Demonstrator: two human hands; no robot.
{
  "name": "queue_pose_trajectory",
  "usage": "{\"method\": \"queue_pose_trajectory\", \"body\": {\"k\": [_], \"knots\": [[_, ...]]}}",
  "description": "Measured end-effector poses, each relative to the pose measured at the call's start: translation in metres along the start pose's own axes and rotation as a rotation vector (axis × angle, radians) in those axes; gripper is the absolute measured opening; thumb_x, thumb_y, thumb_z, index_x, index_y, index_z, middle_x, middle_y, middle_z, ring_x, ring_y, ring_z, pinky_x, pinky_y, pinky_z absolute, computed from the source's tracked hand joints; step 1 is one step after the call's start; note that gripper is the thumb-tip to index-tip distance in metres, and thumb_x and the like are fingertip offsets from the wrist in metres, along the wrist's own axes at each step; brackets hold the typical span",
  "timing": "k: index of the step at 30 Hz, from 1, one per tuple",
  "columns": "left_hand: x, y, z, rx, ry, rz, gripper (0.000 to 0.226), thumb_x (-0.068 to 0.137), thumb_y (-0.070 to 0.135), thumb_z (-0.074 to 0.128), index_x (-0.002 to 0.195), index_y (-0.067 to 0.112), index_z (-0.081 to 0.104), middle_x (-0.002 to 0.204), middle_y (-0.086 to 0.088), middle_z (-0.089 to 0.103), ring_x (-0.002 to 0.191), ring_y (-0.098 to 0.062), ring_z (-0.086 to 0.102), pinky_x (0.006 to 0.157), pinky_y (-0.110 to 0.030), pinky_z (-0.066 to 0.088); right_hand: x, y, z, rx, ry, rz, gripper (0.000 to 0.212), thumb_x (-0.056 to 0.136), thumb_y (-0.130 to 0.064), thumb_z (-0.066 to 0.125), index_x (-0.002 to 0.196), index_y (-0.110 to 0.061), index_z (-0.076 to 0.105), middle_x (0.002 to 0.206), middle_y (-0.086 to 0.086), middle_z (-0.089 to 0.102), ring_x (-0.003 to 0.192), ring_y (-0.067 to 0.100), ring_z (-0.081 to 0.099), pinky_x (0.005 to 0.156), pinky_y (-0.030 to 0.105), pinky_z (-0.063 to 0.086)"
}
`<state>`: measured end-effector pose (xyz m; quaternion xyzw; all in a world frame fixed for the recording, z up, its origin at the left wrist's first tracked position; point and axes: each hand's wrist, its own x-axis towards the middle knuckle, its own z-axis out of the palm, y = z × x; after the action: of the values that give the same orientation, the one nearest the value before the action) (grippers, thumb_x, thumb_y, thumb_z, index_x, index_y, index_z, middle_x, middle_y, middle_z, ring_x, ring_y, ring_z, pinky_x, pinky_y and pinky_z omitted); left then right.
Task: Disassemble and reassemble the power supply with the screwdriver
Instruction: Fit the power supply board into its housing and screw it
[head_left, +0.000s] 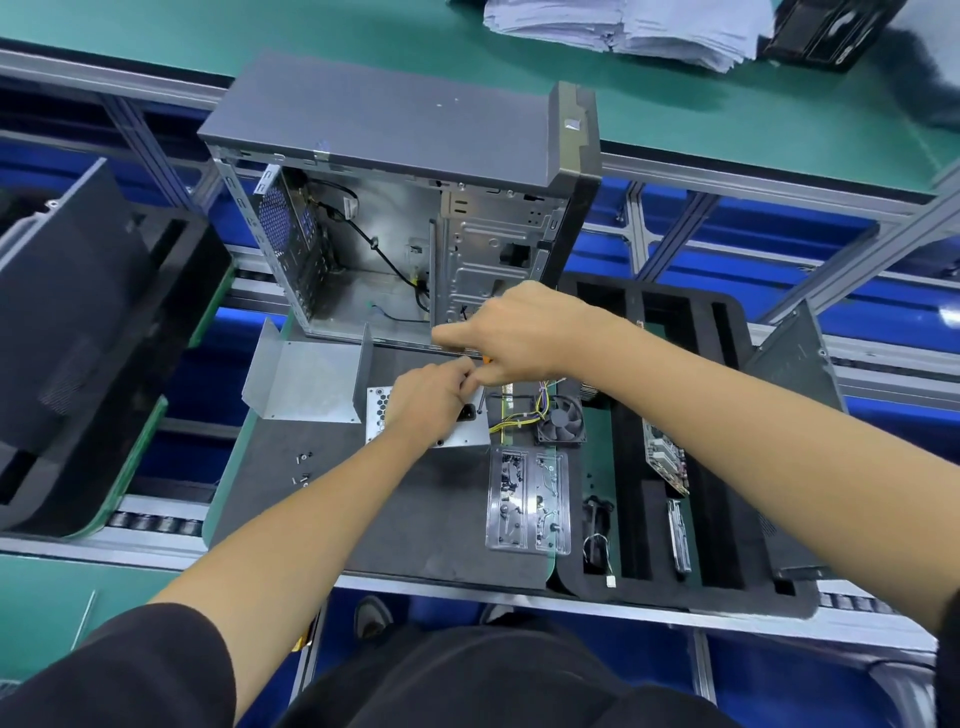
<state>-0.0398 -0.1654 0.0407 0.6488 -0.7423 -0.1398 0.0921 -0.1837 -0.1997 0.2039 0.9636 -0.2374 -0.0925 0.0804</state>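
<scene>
Hands meet over the power supply (457, 436) mid-mat: right hand (524, 332) gripping the screwdriver (483, 395), left hand (431, 400) fingers pinched narrowly at its shaft.

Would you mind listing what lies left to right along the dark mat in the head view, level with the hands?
Bent metal cover → power supply under the left hand → yellow wire bundle → small black fan → circuit board.
</scene>
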Motion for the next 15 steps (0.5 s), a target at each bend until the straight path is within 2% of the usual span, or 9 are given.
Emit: {"method": "queue_pose_trajectory", "body": {"k": [1, 3, 6, 8, 11, 13, 15], "knots": [[0.001, 0.000, 0.001, 0.000, 0.002, 0.005, 0.009, 0.090, 0.020, 0.048, 0.085, 0.027, 0.044, 0.069, 0.000, 0.059, 0.067, -0.033, 0.053, 0.055, -0.036, 0.031, -0.001, -0.001, 0.001, 0.001, -0.007, 0.004, 0.030, 0.086, -0.039, 0.055, 0.110, -0.028, 0.040, 0.082, -0.001, 0.054, 0.064, 0.028, 0.045, 0.047, 0.031, 0.020], [0.001, -0.002, 0.002, -0.005, 0.010, 0.015, 0.005, 0.091, 0.025, 0.052, 0.088, 0.025, 0.048, 0.076, -0.001, 0.063, 0.071, -0.034, 0.058, 0.055, -0.036, 0.029, -0.002, -0.002, 0.001, 0.167, -0.051, -0.015, 0.037, 0.081, -0.031, 0.060, 0.111, -0.025, 0.041, 0.094, -0.005, 0.046, 0.066, 0.026, 0.047, 0.048, 0.032, 0.021], [0.000, -0.001, 0.003, 0.026, -0.014, -0.019, 0.028, 0.085, 0.020, 0.060, 0.074, 0.026, 0.035, 0.066, 0.004, 0.047, 0.066, -0.032, 0.049, 0.056, -0.035, 0.029, 0.000, -0.005, -0.004, 0.352, -0.093, -0.066, 0.039, 0.074, -0.019, 0.063, 0.099, -0.028, 0.034, 0.095, -0.007, 0.038, 0.068, 0.027, 0.052, 0.049, 0.033, 0.027], [0.002, 0.000, 0.004, 0.041, -0.025, -0.048, 0.037, 0.085, 0.015, 0.056, 0.066, 0.027, 0.027, 0.061, 0.005, 0.042, 0.064, -0.031, 0.045, 0.056, -0.034, 0.030, 0.005, -0.008, -0.004, 0.272, -0.072, -0.084, 0.038, 0.080, -0.023, 0.063, 0.098, -0.031, 0.031, 0.094, -0.007, 0.046, 0.075, 0.025, 0.053, 0.052, 0.034, 0.034], [0.002, 0.000, 0.007, 0.085, -0.036, -0.065, 0.036, 0.087, 0.014, 0.051, 0.064, 0.029, 0.028, 0.072, -0.002, 0.063, 0.062, -0.029, 0.047, 0.052, -0.033, 0.028, 0.009, -0.009, -0.001, 0.087, 0.017, -0.054, 0.029, 0.089, -0.033, 0.054, 0.100, -0.034, 0.028, 0.089, 0.000, 0.061, 0.070, 0.031, 0.055, 0.052, 0.034, 0.032], [0.002, -0.002, 0.009, 0.083, -0.040, -0.053, 0.033, 0.085, 0.013, 0.050, 0.064, 0.029, 0.030, 0.081, -0.004, 0.067, 0.066, -0.032, 0.054, 0.054, -0.033, 0.032, 0.007, -0.012, 0.001, 0.084, 0.010, -0.052, 0.025, 0.086, -0.030, 0.052, 0.098, -0.032, 0.030, 0.091, -0.004, 0.055, 0.065, 0.029, 0.054, 0.049, 0.033, 0.031], [0.003, -0.002, 0.008, 0.064, -0.041, -0.066, 0.029, 0.089, 0.016, 0.047, 0.066, 0.024, 0.032, 0.086, -0.009, 0.066, 0.075, -0.037, 0.060, 0.059, -0.036, 0.038, 0.007, -0.015, 0.002, 0.166, -0.012, -0.076, 0.032, 0.078, -0.024, 0.058, 0.100, -0.029, 0.035, 0.097, -0.007, 0.041, 0.060, 0.022, 0.049, 0.046, 0.033, 0.030]]}}
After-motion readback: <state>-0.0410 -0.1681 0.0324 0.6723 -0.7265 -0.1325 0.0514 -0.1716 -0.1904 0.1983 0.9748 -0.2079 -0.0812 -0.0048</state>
